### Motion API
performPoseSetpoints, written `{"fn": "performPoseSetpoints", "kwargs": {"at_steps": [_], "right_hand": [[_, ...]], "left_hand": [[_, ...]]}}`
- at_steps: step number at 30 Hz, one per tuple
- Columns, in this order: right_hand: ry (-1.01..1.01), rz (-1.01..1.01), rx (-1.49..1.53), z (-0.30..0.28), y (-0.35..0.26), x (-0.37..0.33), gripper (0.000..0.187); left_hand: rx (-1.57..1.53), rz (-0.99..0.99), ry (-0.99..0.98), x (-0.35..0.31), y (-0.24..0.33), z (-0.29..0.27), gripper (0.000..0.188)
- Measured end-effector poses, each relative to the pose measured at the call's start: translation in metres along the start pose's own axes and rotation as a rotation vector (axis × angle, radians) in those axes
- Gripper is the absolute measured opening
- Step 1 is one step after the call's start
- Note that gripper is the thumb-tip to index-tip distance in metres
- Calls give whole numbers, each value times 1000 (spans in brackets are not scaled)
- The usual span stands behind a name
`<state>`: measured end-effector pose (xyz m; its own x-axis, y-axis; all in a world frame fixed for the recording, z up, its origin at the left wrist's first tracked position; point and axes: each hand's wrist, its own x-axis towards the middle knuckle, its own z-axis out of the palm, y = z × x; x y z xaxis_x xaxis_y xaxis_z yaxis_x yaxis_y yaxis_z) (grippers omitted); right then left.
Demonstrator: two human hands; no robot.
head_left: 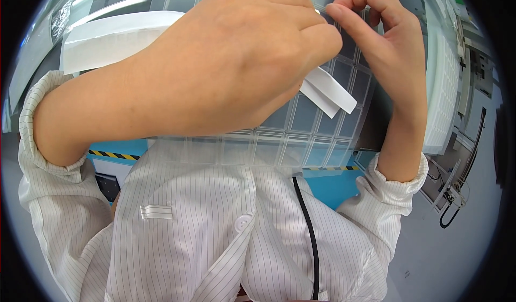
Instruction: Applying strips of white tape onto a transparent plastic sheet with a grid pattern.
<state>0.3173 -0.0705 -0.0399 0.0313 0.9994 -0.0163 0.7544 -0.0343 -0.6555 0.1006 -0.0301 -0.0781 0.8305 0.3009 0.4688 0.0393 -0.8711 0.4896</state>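
Observation:
My left hand is closed, its back turned up, over a clear plastic tray with rows of square compartments. A white paper strip comes out from under my left wrist, curved upward. A folded white paper end shows below the curled fingers; whether it is the same piece is hidden. My right hand is above the tray's far right, thumb and index finger brought together beside my left fingertips. Anything between them is too small or hidden to make out.
Another white gridded tray stands at the right. A clear crinkled plastic piece lies at the far left. Black-and-yellow tape marks an edge below the tray. Metal equipment with a black cable is farther right.

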Motion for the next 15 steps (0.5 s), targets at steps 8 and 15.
{"fn": "performPoseSetpoints", "kwargs": {"at_steps": [8, 15], "right_hand": [[-78, -75, 181, -1, 8, -3, 9], [-95, -90, 131, 1, 5, -5, 11]], "left_hand": [[0, 10, 55, 4, -1, 7, 14], [-5, 24, 88, 5, 1, 6, 14]]}}
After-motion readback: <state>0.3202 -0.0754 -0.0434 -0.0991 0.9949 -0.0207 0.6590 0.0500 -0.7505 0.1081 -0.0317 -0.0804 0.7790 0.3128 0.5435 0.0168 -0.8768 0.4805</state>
